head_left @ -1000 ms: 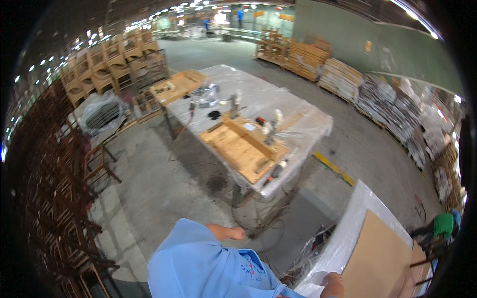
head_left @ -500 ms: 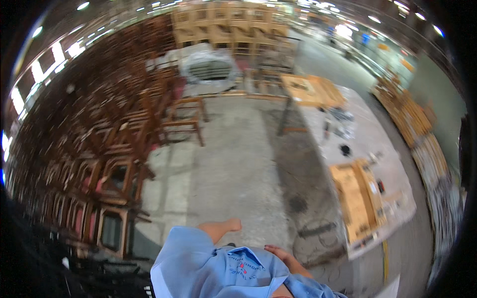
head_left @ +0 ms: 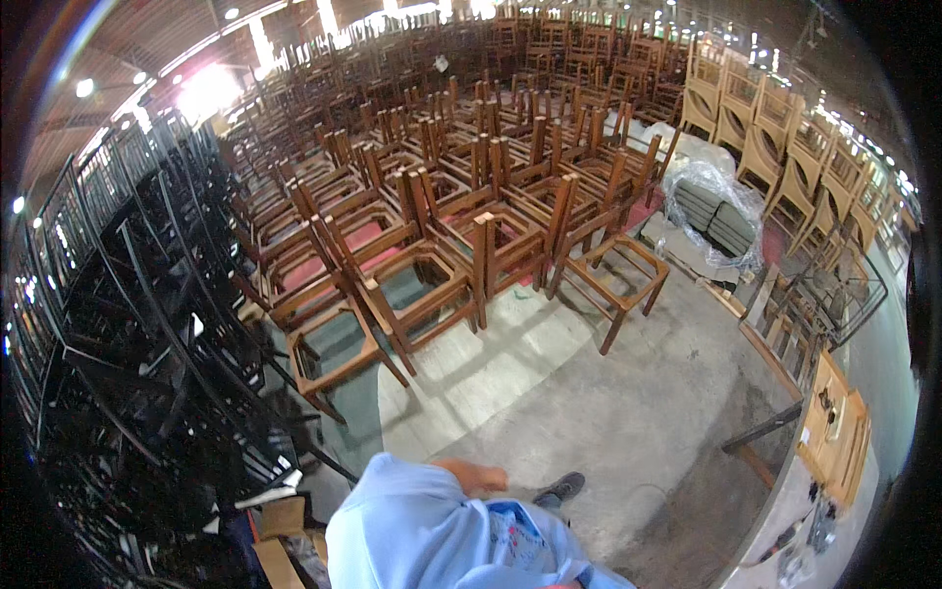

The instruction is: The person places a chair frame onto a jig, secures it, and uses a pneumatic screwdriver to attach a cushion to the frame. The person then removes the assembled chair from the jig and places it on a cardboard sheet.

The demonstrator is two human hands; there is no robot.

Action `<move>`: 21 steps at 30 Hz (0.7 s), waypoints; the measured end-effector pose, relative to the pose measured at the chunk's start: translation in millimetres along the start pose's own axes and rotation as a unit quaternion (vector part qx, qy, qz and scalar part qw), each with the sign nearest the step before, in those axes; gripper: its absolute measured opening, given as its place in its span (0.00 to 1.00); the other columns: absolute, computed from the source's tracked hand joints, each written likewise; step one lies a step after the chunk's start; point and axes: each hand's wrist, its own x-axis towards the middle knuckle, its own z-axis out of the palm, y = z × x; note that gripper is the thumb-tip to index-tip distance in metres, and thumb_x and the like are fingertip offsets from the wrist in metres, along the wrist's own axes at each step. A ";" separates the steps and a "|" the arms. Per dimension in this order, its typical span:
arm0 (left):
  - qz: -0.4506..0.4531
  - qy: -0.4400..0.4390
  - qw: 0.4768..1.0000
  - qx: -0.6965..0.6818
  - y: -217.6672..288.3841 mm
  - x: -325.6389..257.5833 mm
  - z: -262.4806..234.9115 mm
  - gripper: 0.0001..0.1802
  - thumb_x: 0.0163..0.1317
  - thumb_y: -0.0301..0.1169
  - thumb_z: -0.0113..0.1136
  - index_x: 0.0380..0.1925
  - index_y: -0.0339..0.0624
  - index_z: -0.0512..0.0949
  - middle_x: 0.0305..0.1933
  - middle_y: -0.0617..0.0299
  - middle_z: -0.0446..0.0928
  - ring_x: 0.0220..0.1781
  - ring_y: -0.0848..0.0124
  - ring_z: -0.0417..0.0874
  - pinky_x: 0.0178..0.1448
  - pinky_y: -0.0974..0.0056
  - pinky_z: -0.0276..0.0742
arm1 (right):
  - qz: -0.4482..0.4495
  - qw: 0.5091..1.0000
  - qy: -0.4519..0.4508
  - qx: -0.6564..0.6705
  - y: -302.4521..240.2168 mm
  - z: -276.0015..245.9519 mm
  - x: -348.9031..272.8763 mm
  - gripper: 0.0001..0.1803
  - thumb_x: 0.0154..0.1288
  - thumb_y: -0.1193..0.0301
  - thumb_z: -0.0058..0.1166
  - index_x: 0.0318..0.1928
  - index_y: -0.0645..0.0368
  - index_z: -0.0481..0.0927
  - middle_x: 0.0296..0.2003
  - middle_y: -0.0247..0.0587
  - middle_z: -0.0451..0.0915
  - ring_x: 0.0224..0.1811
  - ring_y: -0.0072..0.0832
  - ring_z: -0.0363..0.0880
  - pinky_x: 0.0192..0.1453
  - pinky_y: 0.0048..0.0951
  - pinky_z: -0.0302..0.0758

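My left hand (head_left: 483, 478) is held in front of my body over the concrete floor, beyond the blue sleeve (head_left: 392, 501). It touches no object that I can see, and its fingers are too indistinct to tell how they are bent. My right hand is out of view. Nearest ahead stands a single brown wooden chair frame (head_left: 613, 332) without a seat panel. To its left, several similar brown chair frames (head_left: 422, 294) stand close together, many with their legs or posts pointing up.
Black metal frames (head_left: 128, 304) crowd the left side, with an open cardboard box (head_left: 280, 564) low beside them. Plastic-wrapped grey cushions (head_left: 721, 216) lie at the back right, before stacked pale wooden chairs (head_left: 765, 128). A pale wooden piece (head_left: 834, 432) rests on the workbench at right.
My view has swung to the left, so the chair frames now fill the middle and the workbench has shifted to the right edge. My right hand has left the view.
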 end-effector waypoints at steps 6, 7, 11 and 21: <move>-0.152 -0.039 0.965 0.212 -20.4 21.2 -127.4 0.12 0.61 0.38 0.61 0.36 0.44 0.87 0.38 0.50 0.88 0.41 0.54 0.90 0.45 0.49 0.87 | 0.003 0.998 -0.052 -0.036 -192.1 -24.8 35.3 0.18 0.75 0.60 0.53 0.53 0.61 0.78 0.34 0.50 0.84 0.32 0.49 0.84 0.34 0.57 0.81; -0.141 -0.048 0.946 0.287 -18.4 33.9 -156.9 0.13 0.62 0.39 0.61 0.38 0.45 0.87 0.39 0.51 0.88 0.41 0.55 0.90 0.44 0.49 0.88 | -0.005 0.998 -0.051 -0.026 -230.4 -29.2 44.8 0.18 0.75 0.60 0.52 0.54 0.62 0.77 0.34 0.50 0.84 0.32 0.49 0.84 0.34 0.57 0.82; -0.272 0.146 0.945 0.111 3.3 116.8 -255.6 0.15 0.65 0.41 0.58 0.38 0.45 0.89 0.45 0.49 0.88 0.45 0.55 0.90 0.48 0.51 0.88 | -0.112 0.993 -0.007 0.025 -412.3 -52.7 79.5 0.20 0.77 0.59 0.50 0.57 0.63 0.76 0.34 0.52 0.84 0.32 0.49 0.84 0.34 0.57 0.82; 0.034 0.159 0.984 0.077 69.1 433.2 -443.8 0.21 0.57 0.48 0.64 0.43 0.48 0.91 0.32 0.57 0.89 0.32 0.60 0.90 0.35 0.51 0.86 | -0.304 0.946 0.091 0.062 -677.1 -88.6 93.6 0.21 0.76 0.62 0.53 0.60 0.62 0.73 0.46 0.55 0.84 0.40 0.47 0.87 0.42 0.57 0.84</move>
